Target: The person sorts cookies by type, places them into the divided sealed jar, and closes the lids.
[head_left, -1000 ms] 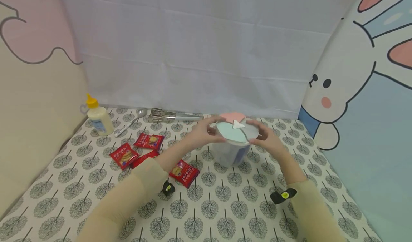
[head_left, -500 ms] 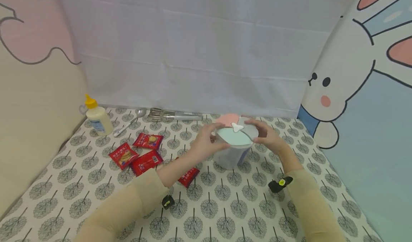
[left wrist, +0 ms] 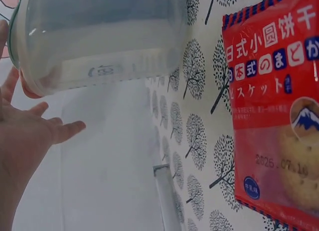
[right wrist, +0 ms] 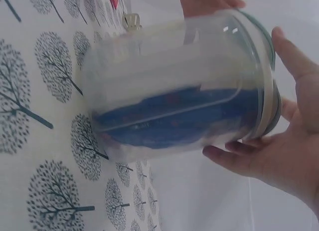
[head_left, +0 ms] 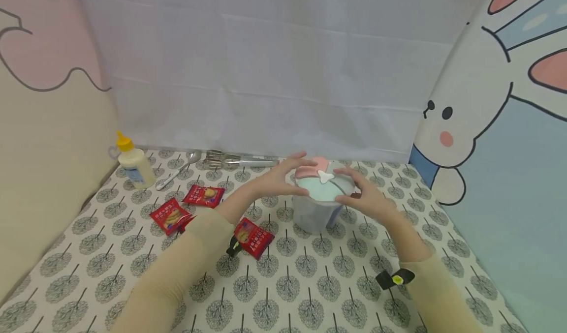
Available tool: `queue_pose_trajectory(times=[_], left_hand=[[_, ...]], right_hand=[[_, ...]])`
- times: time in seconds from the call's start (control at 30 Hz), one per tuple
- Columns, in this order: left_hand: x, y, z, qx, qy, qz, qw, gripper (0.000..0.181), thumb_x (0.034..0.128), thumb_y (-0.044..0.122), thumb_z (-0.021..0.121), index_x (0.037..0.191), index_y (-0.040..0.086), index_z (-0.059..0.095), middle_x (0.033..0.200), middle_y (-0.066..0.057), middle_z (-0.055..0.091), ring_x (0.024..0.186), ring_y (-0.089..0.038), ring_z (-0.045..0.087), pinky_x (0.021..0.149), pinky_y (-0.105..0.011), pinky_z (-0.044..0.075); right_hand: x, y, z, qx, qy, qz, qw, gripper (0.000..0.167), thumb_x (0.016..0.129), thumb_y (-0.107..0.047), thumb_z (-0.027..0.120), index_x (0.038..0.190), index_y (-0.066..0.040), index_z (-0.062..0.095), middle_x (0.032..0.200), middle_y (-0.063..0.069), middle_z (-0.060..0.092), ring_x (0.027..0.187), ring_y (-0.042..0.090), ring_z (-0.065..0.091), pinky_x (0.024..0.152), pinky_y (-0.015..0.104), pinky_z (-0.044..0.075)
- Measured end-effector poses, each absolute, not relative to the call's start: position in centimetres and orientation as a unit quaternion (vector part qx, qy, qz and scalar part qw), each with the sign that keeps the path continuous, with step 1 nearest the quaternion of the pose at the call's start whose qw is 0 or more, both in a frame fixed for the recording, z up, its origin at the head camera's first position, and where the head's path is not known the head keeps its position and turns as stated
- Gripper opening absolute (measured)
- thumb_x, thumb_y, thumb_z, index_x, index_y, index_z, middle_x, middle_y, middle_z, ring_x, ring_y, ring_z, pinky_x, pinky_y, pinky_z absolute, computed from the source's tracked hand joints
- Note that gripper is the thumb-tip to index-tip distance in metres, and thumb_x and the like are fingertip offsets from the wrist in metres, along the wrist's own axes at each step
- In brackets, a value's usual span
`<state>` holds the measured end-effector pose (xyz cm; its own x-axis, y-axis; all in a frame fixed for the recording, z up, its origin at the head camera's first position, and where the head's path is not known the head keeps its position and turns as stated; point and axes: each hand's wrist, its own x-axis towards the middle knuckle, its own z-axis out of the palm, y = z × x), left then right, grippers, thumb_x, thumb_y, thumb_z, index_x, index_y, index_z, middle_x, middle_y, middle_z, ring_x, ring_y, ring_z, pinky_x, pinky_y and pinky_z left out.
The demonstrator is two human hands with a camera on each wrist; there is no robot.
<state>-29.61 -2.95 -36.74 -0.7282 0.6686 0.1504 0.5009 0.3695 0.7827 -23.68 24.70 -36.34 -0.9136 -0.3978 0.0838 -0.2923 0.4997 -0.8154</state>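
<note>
A clear plastic jar stands upright on the patterned tablecloth, with a dark blue patch on one side of it in the right wrist view. Its round lid has mint, pink and grey sections and a white bow-shaped knob. My left hand is at the lid's left side, fingers spread and fairly straight, the thumb by the rim; the left wrist view shows several fingertips apart from the jar. On the opposite side my right hand grips the lid's edge, its thumb in front and fingers on top and behind.
Red biscuit packets lie left of the jar, one partly covered by the left forearm. Farther back are metal tongs, a spoon and a yellow-capped bottle. A white cloth hangs behind.
The lid has turned slightly, its pink section shifting left. My left hand's fingers have loosened and spread from the rim. My right thumb has moved left along the lid's front edge.
</note>
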Motion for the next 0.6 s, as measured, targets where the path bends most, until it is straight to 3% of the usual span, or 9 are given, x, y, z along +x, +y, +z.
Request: queue_pose_trajectory(times=[0.13, 0.23, 0.33, 0.43, 0.6], left_hand=[[-30.5, -2.8, -37.6, 0.380, 0.796, 0.455, 0.124, 0.074, 0.0732, 0.040, 0.079, 0.138, 0.040, 0.043, 0.154, 0.010, 0.023, 0.142, -0.022, 0.020, 0.109, -0.060, 0.024], [-30.7, -2.6, -38.0, 0.391, 0.775, 0.480, 0.125, 0.069, 0.0756, 0.032, 0.078, 0.137, 0.032, 0.046, 0.146, 0.010, 0.038, 0.133, -0.017, 0.038, 0.108, -0.048, 0.035], [-30.4, -2.4, -38.3, 0.387, 0.767, 0.500, 0.111, 0.067, 0.0754, 0.026, 0.078, 0.135, 0.027, 0.048, 0.141, 0.009, 0.044, 0.126, -0.015, 0.044, 0.105, -0.041, 0.040], [-29.6, -2.2, -38.2, 0.358, 0.789, 0.492, 0.085, 0.068, 0.0733, 0.030, 0.080, 0.134, 0.027, 0.050, 0.144, 0.005, 0.042, 0.131, -0.019, 0.039, 0.104, -0.046, 0.040], [-28.0, -1.7, -37.8, 0.288, 0.832, 0.470, 0.054, 0.074, 0.0687, 0.042, 0.080, 0.135, 0.028, 0.050, 0.150, -0.006, 0.034, 0.135, -0.030, 0.033, 0.104, -0.057, 0.035]], right_hand=[[-23.0, 24.0, -36.9, -0.196, 0.865, -0.461, 0.030, 0.068, 0.085, -0.023, 0.071, 0.144, -0.022, 0.037, 0.158, 0.012, 0.000, 0.134, 0.040, 0.030, 0.098, 0.047, 0.046], [-23.0, 23.6, -37.2, -0.203, 0.864, -0.461, 0.008, 0.065, 0.083, -0.021, 0.073, 0.141, -0.019, 0.042, 0.159, 0.011, -0.002, 0.139, 0.043, 0.017, 0.101, 0.057, 0.040], [-23.5, 23.6, -37.4, -0.212, 0.855, -0.474, 0.004, 0.061, 0.083, -0.017, 0.072, 0.138, -0.016, 0.045, 0.159, 0.009, -0.002, 0.140, 0.043, 0.013, 0.104, 0.060, 0.034], [-24.3, 23.9, -37.7, -0.233, 0.836, -0.496, 0.007, 0.057, 0.084, -0.010, 0.070, 0.136, -0.012, 0.047, 0.159, 0.006, 0.002, 0.138, 0.041, 0.023, 0.105, 0.056, 0.036], [-25.7, 24.6, -37.9, -0.303, 0.795, -0.525, 0.028, 0.054, 0.086, -0.008, 0.068, 0.135, -0.004, 0.045, 0.159, 0.006, 0.006, 0.129, 0.031, 0.038, 0.095, 0.034, 0.050]])
